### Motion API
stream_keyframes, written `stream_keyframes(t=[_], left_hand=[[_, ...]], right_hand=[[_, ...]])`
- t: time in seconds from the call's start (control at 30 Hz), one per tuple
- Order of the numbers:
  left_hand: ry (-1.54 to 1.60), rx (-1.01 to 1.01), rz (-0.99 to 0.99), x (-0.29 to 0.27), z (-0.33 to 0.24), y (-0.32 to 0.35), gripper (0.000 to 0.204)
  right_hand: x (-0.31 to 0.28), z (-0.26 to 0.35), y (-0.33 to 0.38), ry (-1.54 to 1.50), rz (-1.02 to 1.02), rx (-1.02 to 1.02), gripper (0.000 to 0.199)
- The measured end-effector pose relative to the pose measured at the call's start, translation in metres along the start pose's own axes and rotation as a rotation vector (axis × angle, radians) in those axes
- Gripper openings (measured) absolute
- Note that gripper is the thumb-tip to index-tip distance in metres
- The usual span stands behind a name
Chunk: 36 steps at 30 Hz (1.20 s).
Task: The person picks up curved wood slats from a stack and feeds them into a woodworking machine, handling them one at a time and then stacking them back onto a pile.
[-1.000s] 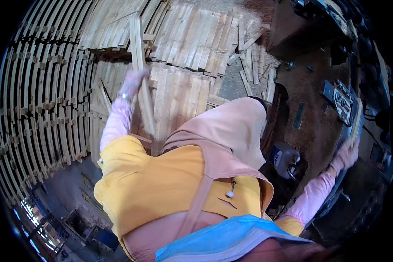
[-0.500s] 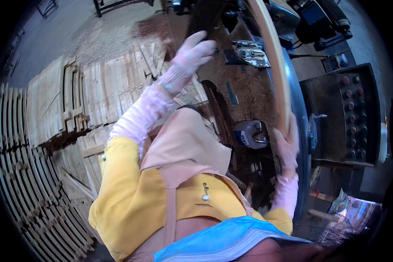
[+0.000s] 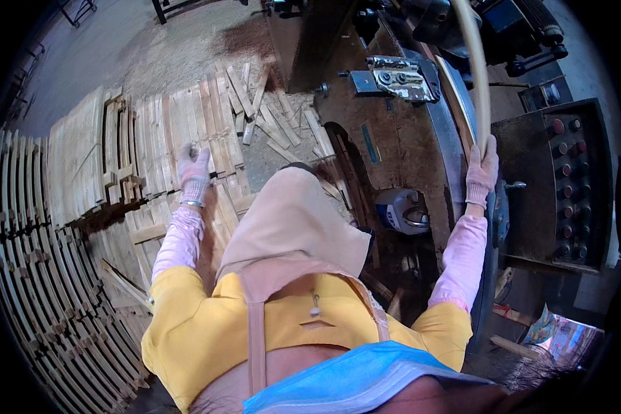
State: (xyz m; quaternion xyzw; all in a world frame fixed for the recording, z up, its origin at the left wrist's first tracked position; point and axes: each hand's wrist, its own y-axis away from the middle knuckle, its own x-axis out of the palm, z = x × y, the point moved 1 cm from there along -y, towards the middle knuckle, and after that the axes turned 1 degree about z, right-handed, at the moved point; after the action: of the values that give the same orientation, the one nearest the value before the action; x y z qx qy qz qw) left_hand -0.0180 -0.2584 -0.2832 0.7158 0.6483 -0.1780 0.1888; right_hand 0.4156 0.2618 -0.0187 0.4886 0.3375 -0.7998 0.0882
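My right hand, in a pale knitted glove, is closed around the near end of a long, slightly curved wooden strip. The strip runs away from me along the edge of the machine table. On the left, my gloved left hand is over the flat stack of wooden boards, thumb and fingers apart. Whether its fingertips touch a board is hard to tell. Nothing shows in its grasp.
Curved wooden pieces are piled at the far left. Loose offcuts lie beyond the boards. A metal fixture sits on the machine table, a plastic jug stands beneath, and a button panel is at right.
My left hand has swung from beside the machine leftward and back to the board stack. My right hand, holding the wooden strip, has shifted slightly right and away from me.
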Motion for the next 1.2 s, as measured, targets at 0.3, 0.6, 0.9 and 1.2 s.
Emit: stream_keyframes(t=[0.3,0.6,0.9,1.2], left_hand=[[-0.438,-0.539,-0.018,-0.146,0.141,0.161,0.087],[0.167,-1.005,0.155,-0.173,0.169,0.206,0.065],[0.303,-0.327,0.252,-0.152,0.021,-0.033,0.04],[1.113,0.148,0.413,0.07,-0.318,0.0,0.037]], right_hand=[[-0.113,-0.071,0.181,0.273,0.241,0.073,0.047],[-0.113,-0.092,0.18,0.432,0.068,0.076,0.046],[0.01,-0.041,0.012,0.124,0.071,-0.082,0.045],[0.021,0.229,0.055,-0.288,0.333,-0.587,0.068]])
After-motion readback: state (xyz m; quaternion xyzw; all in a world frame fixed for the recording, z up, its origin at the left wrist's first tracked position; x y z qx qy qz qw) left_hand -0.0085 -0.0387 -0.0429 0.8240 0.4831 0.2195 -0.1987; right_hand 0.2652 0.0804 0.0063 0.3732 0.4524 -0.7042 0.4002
